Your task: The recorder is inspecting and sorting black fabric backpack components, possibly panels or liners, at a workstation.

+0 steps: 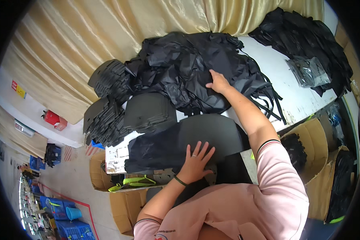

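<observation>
My left hand [196, 162], fingers spread and a ring on one of them, lies flat at the near edge of a dark grey foam panel [212, 134]. Under that panel's left part is a dark cloth piece [152, 152] on the white table. Stretched far forward, my right hand [219, 83] is at a big heap of thin black fabric pieces [184, 60]. Its thumb and forefinger are apart, with nothing visible between them. Left of the heap sit stacks of curved grey foam panels [150, 110], and more foam stacks [104, 120] lie beside them.
A second black fabric heap [304, 40] and a clear plastic bag [309, 71] occupy the table's right end. Cardboard boxes [320, 148] stand at the right, another box [126, 208] below left. Black straps [274, 102] trail from the heap. Beige curtains [88, 32] hang behind.
</observation>
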The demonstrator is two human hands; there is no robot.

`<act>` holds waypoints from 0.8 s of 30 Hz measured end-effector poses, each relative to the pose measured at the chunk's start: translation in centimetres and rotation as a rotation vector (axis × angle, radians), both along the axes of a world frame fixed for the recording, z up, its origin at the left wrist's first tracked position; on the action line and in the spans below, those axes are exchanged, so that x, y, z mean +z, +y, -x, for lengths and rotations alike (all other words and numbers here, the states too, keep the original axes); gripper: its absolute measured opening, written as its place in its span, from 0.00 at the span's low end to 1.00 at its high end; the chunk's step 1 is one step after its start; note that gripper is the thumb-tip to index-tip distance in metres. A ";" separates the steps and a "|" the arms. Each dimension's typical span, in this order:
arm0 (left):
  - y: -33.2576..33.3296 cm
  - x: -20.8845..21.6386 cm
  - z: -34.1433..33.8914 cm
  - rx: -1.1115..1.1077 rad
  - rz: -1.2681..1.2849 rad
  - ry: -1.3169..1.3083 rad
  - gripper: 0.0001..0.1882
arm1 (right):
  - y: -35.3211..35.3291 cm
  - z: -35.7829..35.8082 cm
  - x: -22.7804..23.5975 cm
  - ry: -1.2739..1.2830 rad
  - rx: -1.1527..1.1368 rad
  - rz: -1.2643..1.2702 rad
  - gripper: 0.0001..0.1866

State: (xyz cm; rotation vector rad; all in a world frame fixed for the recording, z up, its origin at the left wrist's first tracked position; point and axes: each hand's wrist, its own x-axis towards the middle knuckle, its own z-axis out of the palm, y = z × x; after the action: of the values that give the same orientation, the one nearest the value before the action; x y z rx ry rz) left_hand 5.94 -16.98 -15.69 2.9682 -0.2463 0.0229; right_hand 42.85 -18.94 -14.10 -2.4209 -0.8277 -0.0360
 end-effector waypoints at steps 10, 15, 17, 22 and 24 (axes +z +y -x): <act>0.9 0.1 0.2 0.012 0.116 -0.037 0.49 | 2.5 -0.2 -0.8 -0.184 0.017 -0.157 0.15; 0.7 0.6 -0.3 0.012 0.256 -0.020 0.46 | 2.3 -0.7 -1.7 0.076 0.130 -0.202 0.15; 3.5 0.4 0.2 0.162 0.589 -0.177 0.44 | 3.1 5.1 1.8 0.191 0.345 -0.358 0.12; 9.5 4.5 -2.4 0.431 1.322 -0.477 0.37 | -1.2 16.5 5.2 -0.328 0.847 -0.378 0.08; 11.9 4.1 -2.8 0.382 1.173 -0.369 0.32 | -2.4 19.9 5.1 -0.333 0.968 -0.337 0.08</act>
State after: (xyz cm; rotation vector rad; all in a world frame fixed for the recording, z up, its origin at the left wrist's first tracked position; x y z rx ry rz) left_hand 8.72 -5.11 -11.56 1.7743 0.2351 0.5503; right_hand 22.99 -21.34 -8.98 -1.5201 -1.8841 -0.1887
